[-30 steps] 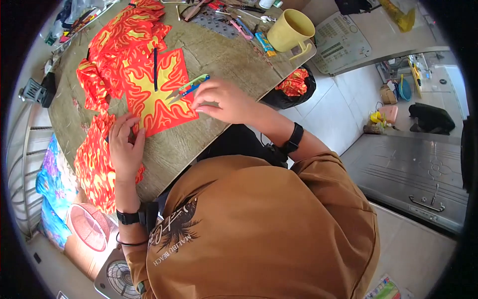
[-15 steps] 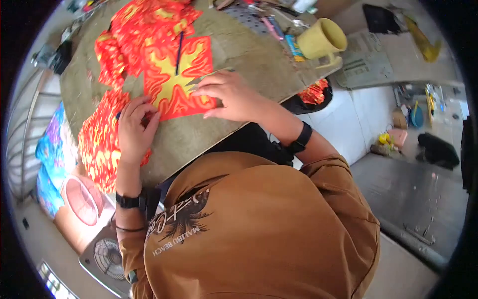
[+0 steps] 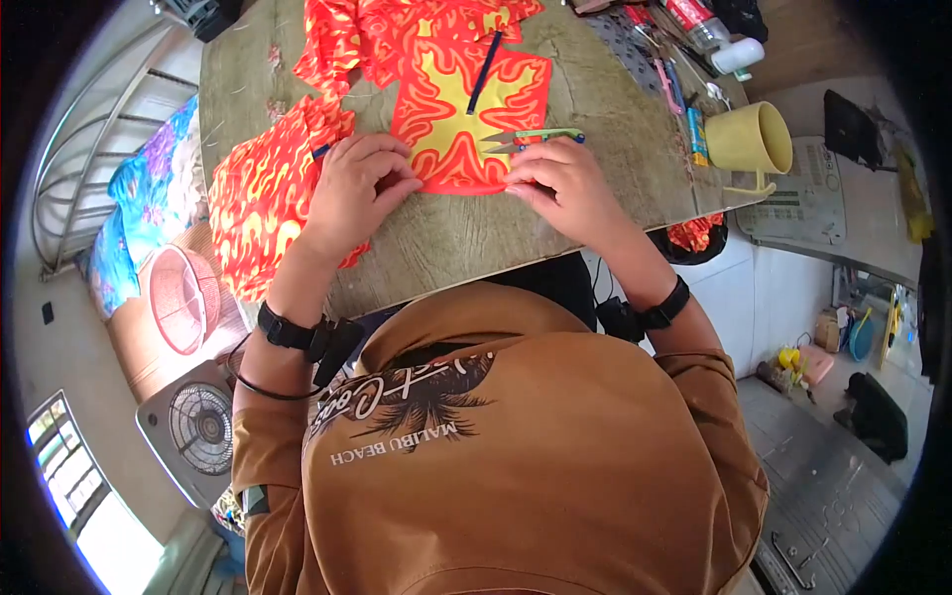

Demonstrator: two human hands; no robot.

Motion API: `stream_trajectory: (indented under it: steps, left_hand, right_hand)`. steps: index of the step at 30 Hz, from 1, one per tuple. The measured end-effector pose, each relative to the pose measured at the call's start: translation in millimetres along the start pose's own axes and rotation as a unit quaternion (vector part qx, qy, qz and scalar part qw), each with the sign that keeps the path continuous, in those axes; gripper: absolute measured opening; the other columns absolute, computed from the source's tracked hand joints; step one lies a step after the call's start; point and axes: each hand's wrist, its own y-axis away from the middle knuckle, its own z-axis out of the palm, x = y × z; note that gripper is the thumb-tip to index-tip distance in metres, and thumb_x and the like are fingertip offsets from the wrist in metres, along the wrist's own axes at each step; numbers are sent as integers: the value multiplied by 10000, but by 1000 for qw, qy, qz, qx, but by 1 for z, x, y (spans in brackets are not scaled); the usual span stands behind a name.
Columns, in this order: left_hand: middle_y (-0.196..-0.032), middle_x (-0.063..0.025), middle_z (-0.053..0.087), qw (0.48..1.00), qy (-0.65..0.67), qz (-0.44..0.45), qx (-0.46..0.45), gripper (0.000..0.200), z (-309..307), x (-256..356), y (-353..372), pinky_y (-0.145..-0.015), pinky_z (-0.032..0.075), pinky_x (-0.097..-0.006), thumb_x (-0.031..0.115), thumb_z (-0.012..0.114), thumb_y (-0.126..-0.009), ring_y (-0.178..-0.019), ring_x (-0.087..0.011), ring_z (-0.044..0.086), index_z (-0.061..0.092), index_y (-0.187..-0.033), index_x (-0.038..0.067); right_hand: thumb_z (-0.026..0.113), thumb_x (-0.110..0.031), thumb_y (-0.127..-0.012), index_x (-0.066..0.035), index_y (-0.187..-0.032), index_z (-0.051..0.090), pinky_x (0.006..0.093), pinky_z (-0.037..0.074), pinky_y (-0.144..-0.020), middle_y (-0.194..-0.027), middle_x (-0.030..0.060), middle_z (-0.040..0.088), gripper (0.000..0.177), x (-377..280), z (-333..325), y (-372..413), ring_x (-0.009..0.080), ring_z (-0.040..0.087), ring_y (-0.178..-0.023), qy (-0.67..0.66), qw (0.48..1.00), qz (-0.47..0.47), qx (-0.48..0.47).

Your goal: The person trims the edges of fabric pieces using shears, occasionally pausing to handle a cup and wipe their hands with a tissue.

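A red cloth square with a yellow flame pattern (image 3: 451,109) lies flat on the table, and a dark narrow strip (image 3: 485,72) rests on its upper part. At its lower left corner my left hand (image 3: 362,186) pinches the edge between thumb and fingers. The lower right corner is pinched by my right hand (image 3: 563,185). Small scissors with green handles (image 3: 540,135) lie just above my right fingers, their blades over the cloth; whether the hand touches them is unclear. A pile of flame-patterned cloth (image 3: 260,198) sits beside my left hand.
More flame cloth (image 3: 342,40) is heaped at the table's back. On the right stand a yellow mug (image 3: 739,139), a blue and yellow tube (image 3: 697,137) and a white bottle (image 3: 738,56). A fan (image 3: 200,426) and a pink basket (image 3: 182,297) are at the left.
The view has swung, so the table appears farther right and higher. My right hand has moved down from the cloth's right side to its lower right corner; the left remains at the lower left corner.
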Motion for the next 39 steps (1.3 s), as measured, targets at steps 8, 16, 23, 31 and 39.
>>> stream_trajectory:
  steps: [8, 16, 23, 31, 39]
  left_hand:
    - [-1036, -63, 582, 997, 7, 34, -62, 264, -8, 11, 2, -892, 392, -370, 221, 757, -654, -992, -257, 523, 628, -844, 90]
    - [-1030, -62, 579, 995, 3, 99, -28, 239, 17, 29, -11, -890, 396, -367, 206, 732, -678, -978, -262, 530, 623, -864, 101]
    - [-1024, -81, 593, 993, 93, 19, -71, 126, 30, 28, -23, -820, 445, -355, 133, 617, -815, -871, -248, 585, 597, -922, 69]
    - [-1058, -67, 583, 625, 660, -352, 224, 221, -14, 5, -33, -757, 492, -295, 218, 548, -904, -907, -152, 596, 527, -1028, 37]
    - [-1091, -104, 577, 752, 522, -393, 85, 320, -3, -3, -19, -742, 507, -301, 226, 615, -861, -871, -158, 605, 532, -1092, 22]
  right_hand:
    - [709, -233, -719, -114, -942, 659, 375, 433, -780, -974, 47, 604, 258, -15, -25, -4, 247, 562, -876, 83, 997, -1, 0]
    - [712, -264, -717, -99, -988, 645, 378, 432, -800, -999, 69, 602, 324, 21, -25, -2, 260, 564, -909, 189, 977, 98, 20]
    - [647, -171, -795, -79, -1044, 596, 350, 460, -768, -956, 108, 603, 270, 31, -24, -5, 271, 586, -881, 82, 978, 188, 42]
    - [551, -108, -866, -47, -1135, 530, 318, 463, -753, -948, 129, 607, 276, 30, -21, 3, 228, 602, -825, 23, 966, 222, 129]
    - [536, -136, -882, -60, -1188, 523, 298, 461, -740, -950, 126, 612, 316, 35, -20, 7, 186, 605, -810, 21, 974, 195, 112]
